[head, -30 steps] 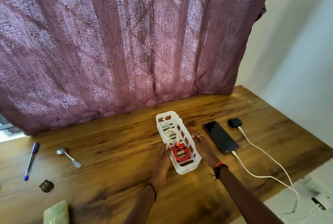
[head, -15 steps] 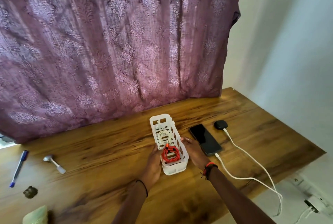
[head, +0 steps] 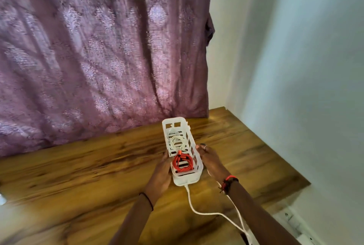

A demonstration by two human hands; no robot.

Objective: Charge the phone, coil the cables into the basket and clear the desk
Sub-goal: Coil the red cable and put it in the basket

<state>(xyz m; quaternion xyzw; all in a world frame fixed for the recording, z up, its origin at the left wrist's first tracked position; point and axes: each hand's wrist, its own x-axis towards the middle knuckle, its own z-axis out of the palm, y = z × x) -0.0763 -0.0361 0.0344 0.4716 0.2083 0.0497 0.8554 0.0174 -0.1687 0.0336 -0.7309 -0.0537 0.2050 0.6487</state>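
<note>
Basket [head: 174, 121] is clamped between both hands. Left hand [head: 160, 174] wraps its left wall, fingers curled round the side; right hand [head: 211, 161] grips the right wall, thumb on the rim. Red cable [head: 182, 163] is coiled inside between the palms, white coil [head: 177, 141] just past the fingertips. Charger lead [head: 192, 203] trails from under the basket, past the right wrist, across the desk [head: 98, 166]. Can't tell if the basket touches the desk.

One white basket [head: 185, 181]; inside, one red cable [head: 182, 163] at six o'clock and one white cable [head: 176, 140] at twelve. Two white cords [head: 192, 205] at five o'clock. One left hand [head: 160, 175], one right hand [head: 211, 161].
</note>
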